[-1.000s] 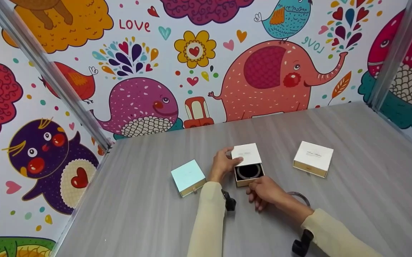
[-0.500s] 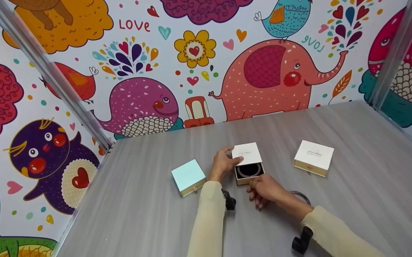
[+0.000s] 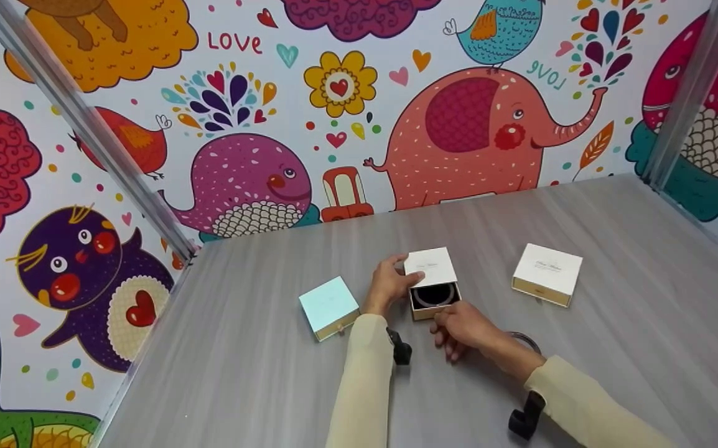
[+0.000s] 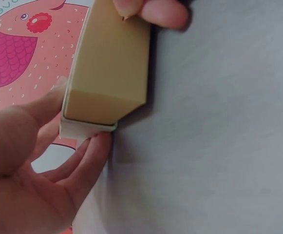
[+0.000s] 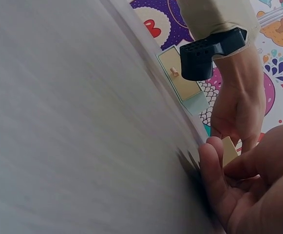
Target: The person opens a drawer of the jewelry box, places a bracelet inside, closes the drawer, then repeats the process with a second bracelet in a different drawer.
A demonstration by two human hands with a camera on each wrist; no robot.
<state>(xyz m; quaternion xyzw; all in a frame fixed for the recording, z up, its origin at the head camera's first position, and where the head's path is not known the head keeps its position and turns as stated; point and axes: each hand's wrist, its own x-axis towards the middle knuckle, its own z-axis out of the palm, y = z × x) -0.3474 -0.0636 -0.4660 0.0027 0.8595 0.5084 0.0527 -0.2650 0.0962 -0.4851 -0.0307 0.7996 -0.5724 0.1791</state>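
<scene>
My left hand (image 3: 390, 287) grips the white sleeve (image 3: 430, 266) of a small drawer box, thumb on top and fingers along its left side. The gold-sided drawer (image 4: 109, 63) sticks out partway towards me. In its black interior lies a dark ring-shaped bracelet (image 3: 433, 303), its far edge hidden under the sleeve. My right hand (image 3: 468, 326) is at the drawer's front, thumb and finger on its small pull tab (image 4: 125, 18), the other fingers curled below. A second bracelet (image 3: 524, 340) lies on the table behind my right wrist, partly hidden by it.
A closed pale-blue drawer box (image 3: 329, 306) stands left of my left hand. A closed white drawer box (image 3: 547, 272) stands to the right. The grey wood-grain table (image 3: 259, 373) meets a cartoon-printed wall (image 3: 346, 143) at the back and sides.
The drawer has slid slightly further into the sleeve, and less of the bracelet shows. My right hand moved a little forward with it; my left hand holds its place.
</scene>
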